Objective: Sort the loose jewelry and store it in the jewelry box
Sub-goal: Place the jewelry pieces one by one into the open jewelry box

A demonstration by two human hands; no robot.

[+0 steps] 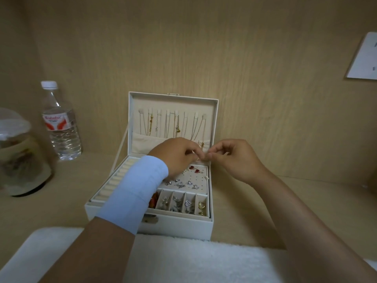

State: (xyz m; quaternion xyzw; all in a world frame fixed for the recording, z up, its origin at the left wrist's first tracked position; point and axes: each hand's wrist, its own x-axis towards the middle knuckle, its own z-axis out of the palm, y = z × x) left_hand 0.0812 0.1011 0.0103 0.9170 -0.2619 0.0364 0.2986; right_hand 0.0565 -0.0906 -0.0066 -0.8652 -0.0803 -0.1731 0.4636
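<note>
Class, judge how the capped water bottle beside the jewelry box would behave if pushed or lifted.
The water bottle stands tall and narrow, so a high push would probably tip it, and it might then roll. It holds water, so likely fairly heavy. Its ribbed clear plastic may flex when gripped.

A pale blue-white cloth cuff [134,193] wraps the left forearm from the wrist to about halfway up, smooth with faint creases and a straight lower edge; beyond it the arm is uncovered. The right forearm [285,205] is unclothed throughout.
</note>
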